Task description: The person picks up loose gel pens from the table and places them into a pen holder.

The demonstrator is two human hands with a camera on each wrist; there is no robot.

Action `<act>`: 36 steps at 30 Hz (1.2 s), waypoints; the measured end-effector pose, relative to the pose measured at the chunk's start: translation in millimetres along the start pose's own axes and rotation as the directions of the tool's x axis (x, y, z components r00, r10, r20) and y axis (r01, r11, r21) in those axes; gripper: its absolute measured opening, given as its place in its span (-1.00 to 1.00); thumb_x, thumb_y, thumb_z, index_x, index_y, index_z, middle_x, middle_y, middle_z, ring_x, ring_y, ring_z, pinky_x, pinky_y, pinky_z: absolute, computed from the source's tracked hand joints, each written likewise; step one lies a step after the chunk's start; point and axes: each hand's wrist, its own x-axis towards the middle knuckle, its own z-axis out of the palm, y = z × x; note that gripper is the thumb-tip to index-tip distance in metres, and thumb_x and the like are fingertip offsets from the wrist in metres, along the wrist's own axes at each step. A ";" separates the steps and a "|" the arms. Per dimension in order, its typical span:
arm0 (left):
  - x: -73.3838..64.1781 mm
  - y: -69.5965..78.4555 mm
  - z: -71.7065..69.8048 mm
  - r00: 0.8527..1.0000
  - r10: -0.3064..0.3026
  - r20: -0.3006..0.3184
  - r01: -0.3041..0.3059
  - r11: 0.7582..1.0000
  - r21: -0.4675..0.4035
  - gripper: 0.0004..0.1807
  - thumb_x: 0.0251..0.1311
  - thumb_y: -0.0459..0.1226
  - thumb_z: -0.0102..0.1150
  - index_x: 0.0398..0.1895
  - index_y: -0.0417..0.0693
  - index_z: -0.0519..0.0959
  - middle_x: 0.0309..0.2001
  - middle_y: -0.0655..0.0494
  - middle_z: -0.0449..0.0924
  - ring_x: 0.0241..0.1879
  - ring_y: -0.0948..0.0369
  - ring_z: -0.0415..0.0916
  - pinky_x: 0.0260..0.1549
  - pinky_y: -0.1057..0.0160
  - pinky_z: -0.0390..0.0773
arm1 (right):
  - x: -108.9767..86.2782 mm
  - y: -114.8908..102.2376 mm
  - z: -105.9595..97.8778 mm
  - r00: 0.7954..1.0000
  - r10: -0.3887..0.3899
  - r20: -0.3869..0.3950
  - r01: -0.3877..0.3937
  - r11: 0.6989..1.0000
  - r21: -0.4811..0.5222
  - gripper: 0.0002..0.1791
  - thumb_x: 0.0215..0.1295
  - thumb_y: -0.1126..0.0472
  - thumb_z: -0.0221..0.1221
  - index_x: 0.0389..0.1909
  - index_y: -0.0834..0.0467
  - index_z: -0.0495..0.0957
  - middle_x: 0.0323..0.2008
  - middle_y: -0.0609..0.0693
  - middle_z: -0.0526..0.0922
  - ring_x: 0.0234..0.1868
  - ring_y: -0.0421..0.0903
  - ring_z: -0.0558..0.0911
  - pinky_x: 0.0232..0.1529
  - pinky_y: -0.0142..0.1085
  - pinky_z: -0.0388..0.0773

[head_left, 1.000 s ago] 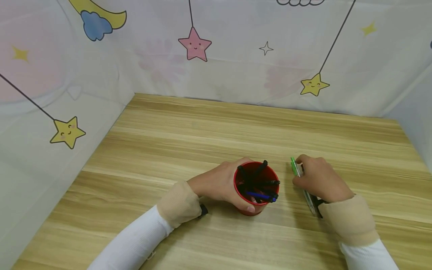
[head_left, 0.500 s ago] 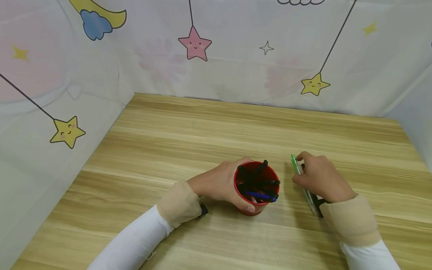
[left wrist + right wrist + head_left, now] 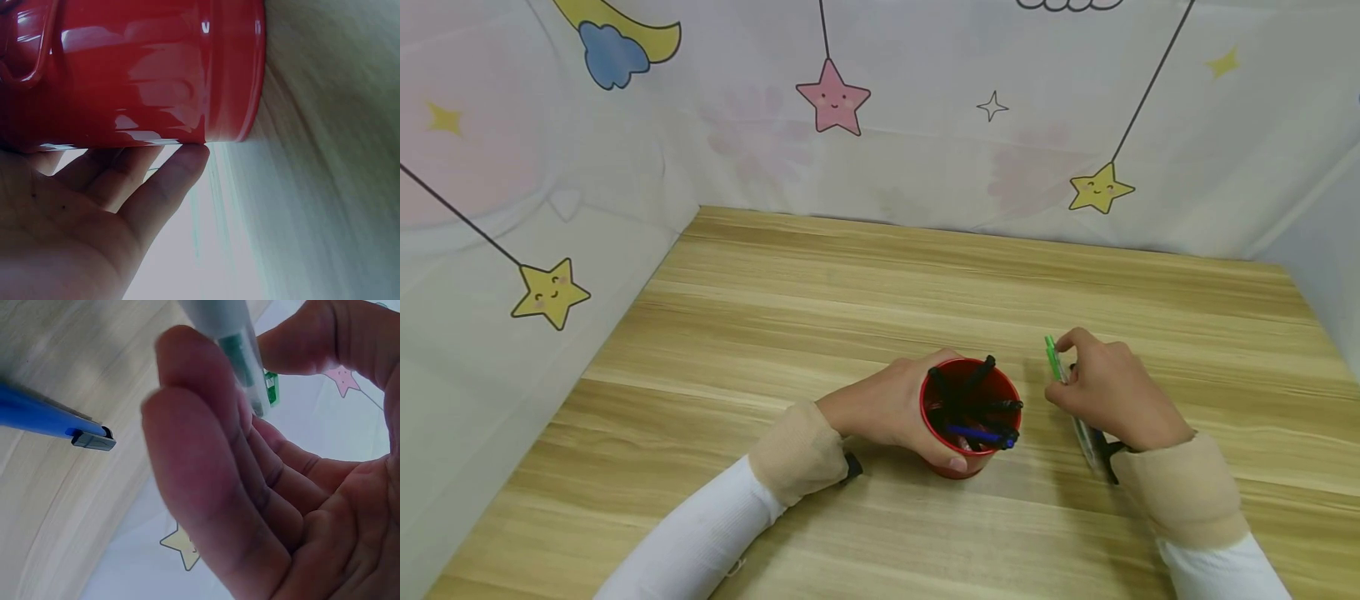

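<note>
A red cup [image 3: 967, 465] with several dark pens and one blue pen [image 3: 976, 434] inside stands upright at the centre. Thumb and fingers of my left hand [image 3: 891, 404] curl round its side; in the left wrist view, fingertips touch the glossy cup wall [image 3: 137, 75] just above its base. To the right of the cup, my right hand [image 3: 1112, 396] pinches a clear-barrelled pen with a green end [image 3: 1052, 360]. The right wrist view shows this pen [image 3: 236, 356] between thumb and fingers. A blue pen [image 3: 44, 415] with a dark clip lies on the table beside them.
The wood-grain table [image 3: 880, 283] reaches back to a white cloth [image 3: 917, 167] printed with stars, which also rises along the left and right sides. Beige bands [image 3: 797, 454] cover both wrists.
My right hand has shifted slightly toward the back of the table, carrying the green-ended pen with it. My left hand and the red cup have stayed in place.
</note>
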 end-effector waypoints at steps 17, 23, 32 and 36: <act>0.6 -0.1 0.2 1.000 -0.008 -0.008 0.008 1.000 0.005 -0.04 -0.36 0.10 0.56 0.24 0.42 0.28 0.06 0.46 0.52 0.05 0.45 0.49 0.06 0.32 0.53 | -1.0 -2.9 -1.5 0.997 -0.022 -0.072 0.022 1.000 -0.003 -0.48 0.04 0.14 0.20 0.03 0.27 0.36 -0.51 -0.01 0.64 -0.58 -0.20 0.54 -0.47 -0.30 0.47; 0.3 0.3 0.0 1.000 -0.010 -0.006 0.010 1.000 -0.019 -0.06 -0.37 0.09 0.57 0.22 0.42 0.30 0.06 0.45 0.52 0.05 0.45 0.48 0.07 0.30 0.54 | -1.4 -2.9 -2.0 0.997 -0.014 -0.080 0.015 1.000 0.003 -0.50 0.04 0.14 0.17 0.02 0.24 0.36 -0.52 -0.02 0.64 -0.58 -0.18 0.54 -0.47 -0.30 0.48; 0.7 -0.3 -0.2 1.000 -0.001 -0.007 0.001 1.000 -0.007 -0.07 -0.36 0.10 0.57 0.21 0.41 0.30 0.04 0.44 0.52 0.04 0.44 0.49 0.05 0.31 0.55 | -2.3 -6.1 -2.9 0.995 -0.016 -0.095 0.018 1.000 0.024 -0.50 0.04 0.15 0.19 0.02 0.23 0.37 -0.52 0.00 0.64 -0.61 -0.19 0.54 -0.49 -0.31 0.46; 1.1 -0.3 -0.3 1.000 0.003 -0.002 -0.003 1.000 -0.025 -0.05 -0.35 0.09 0.56 0.24 0.43 0.28 0.08 0.44 0.51 0.07 0.43 0.48 0.07 0.32 0.53 | -2.7 -7.7 -4.5 0.995 -0.018 -0.095 0.021 0.999 0.036 -0.50 0.06 0.15 0.20 0.03 0.24 0.36 -0.52 0.00 0.64 -0.62 -0.20 0.54 -0.51 -0.31 0.47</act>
